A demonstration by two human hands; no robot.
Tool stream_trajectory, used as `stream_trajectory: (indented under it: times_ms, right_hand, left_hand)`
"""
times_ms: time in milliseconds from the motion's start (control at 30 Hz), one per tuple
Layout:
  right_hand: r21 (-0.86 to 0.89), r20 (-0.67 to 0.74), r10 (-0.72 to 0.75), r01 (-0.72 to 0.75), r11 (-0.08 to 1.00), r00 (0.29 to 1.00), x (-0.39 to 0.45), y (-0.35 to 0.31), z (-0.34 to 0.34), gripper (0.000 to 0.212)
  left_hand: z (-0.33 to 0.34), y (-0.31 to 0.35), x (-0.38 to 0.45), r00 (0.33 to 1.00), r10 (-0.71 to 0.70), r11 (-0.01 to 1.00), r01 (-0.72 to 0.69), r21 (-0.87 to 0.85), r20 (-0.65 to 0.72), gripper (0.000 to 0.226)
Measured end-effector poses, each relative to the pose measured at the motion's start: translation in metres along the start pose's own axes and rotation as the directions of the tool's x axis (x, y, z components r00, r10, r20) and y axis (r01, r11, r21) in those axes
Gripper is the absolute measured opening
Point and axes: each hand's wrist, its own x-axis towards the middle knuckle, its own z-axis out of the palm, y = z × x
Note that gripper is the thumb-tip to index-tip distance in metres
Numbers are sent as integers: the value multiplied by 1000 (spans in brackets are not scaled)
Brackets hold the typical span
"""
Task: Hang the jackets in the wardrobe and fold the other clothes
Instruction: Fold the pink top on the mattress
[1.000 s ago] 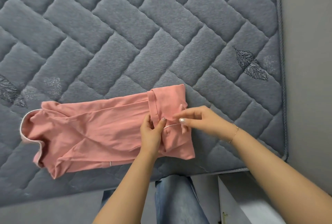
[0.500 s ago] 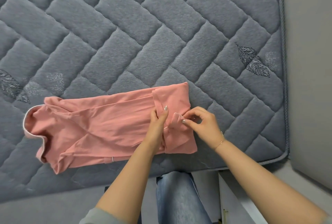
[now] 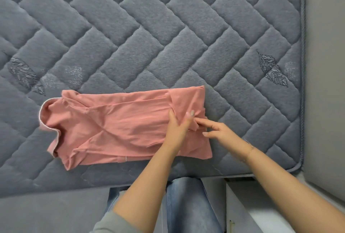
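Pink garment (image 3: 115,126) on mattress (image 3: 168,36): your right hand (image 3: 218,132) has let go, fingers now spread; left hand (image 3: 179,126) still pinches the folded end. Fold unfinished.

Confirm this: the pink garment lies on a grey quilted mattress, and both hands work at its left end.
Not quite. In the head view both hands, left hand and right hand, work at the right end of the pink garment; it does lie on the grey quilted mattress.

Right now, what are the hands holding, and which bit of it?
The left hand grips the pink shirt near its right end. The right hand only touches it there with straight fingers.
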Motion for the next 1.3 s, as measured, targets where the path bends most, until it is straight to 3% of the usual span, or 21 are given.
stream_trajectory:
  times_ms: [67, 133, 200, 267, 333, 433, 533, 733, 933, 1033, 1100, 1200, 1233, 1300]
  right_hand:
    - [29, -10, 36, -35, 999, 999, 5, -4, 10, 60]
    - [20, -105, 14, -12, 1000, 994, 6, -5, 17, 53]
    - [-130, -307, -150, 115, 985, 940, 6, -7, 34, 41]
    - [-417, -436, -408, 222, 882, 802, 7, -10, 52, 32]
    - [-629, -387, -569, 244, 739, 726, 11, -14, 69, 37]
    - [-713, -205, -568, 277, 645, 797, 25, -20, 99, 62]
    - [-779, -72, -522, 279, 562, 850, 54, -26, 136, 67]
    - [-949, -29, -378, 94, 302, 926, 122, -27, 196, 77]
    - [-970, -113, -364, -23, 242, 925, 148, -22, 211, 83]
    - [-963, -102, -358, -2, 270, 928, 143, -28, 210, 84]
    - [-951, -43, -409, 89, 297, 911, 132, -33, 210, 78]
    - [-927, 141, -558, 307, 216, 818, 109, -30, 217, 67]
    - [-910, 175, -575, 354, 216, 799, 104, -28, 222, 66]
    - [-881, 182, -589, 396, 257, 787, 98, -25, 235, 63]
  left_hand:
    - [-8, -10, -4, 998, 3, 992, 6, 129, -66, 48]
    - [-8, -13, -4, 987, -6, 989, 29, 147, -158, 51]
    - [-16, -4, -6, 987, 29, 995, -14, 102, -155, 44]
    - [-33, 13, -11, 988, 88, 993, -77, 93, -123, 39]
    - [-63, 33, -22, 984, 159, 983, -151, 101, -78, 34]
    - [-124, 62, -43, 969, 248, 954, -243, 175, -5, 37]
    - [-192, 74, -57, 952, 306, 914, -287, 288, -21, 37]
    - [-312, 69, -53, 928, 314, 886, -211, 413, -201, 33]
    - [-343, 44, -27, 888, 292, 854, -73, 516, -356, 26]
    - [-333, 51, -31, 881, 322, 877, -139, 461, -347, 52]
    - [-328, 53, -47, 818, 424, 851, -214, 480, -387, 63]
    - [-321, 45, -78, 679, 558, 688, -59, 723, -476, 44]
    - [-321, 42, -85, 710, 514, 703, -28, 710, -481, 35]
    - [-316, 39, -92, 847, 284, 841, 5, 541, -449, 27]
